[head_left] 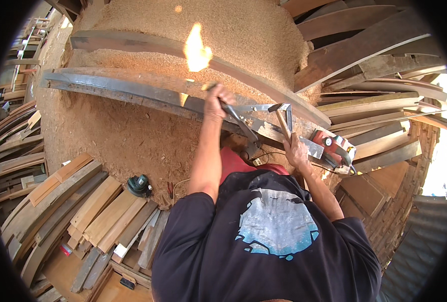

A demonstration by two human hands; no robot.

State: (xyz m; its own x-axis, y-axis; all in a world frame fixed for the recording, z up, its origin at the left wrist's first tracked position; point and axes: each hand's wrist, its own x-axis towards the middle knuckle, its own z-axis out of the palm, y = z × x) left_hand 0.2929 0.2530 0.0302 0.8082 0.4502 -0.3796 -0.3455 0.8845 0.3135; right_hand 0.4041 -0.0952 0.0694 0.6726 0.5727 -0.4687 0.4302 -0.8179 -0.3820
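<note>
My left hand is closed around a long dark tool with a wider lower end; its kind is not clear. A pale, wood-coloured end sticks out above the fist. My right hand grips the wooden handle of a hammer, whose dark head points away from me. Beside the hammer head is a metal square, its long arm reaching left. Both hands are over or next to a long, curved wooden beam that crosses in front of me.
A red power planer is at the beam's right end. Beyond lie another curved beam and heaped sawdust. A green power tool and pliers are at left. Stacked planks and curved timbers flank me.
</note>
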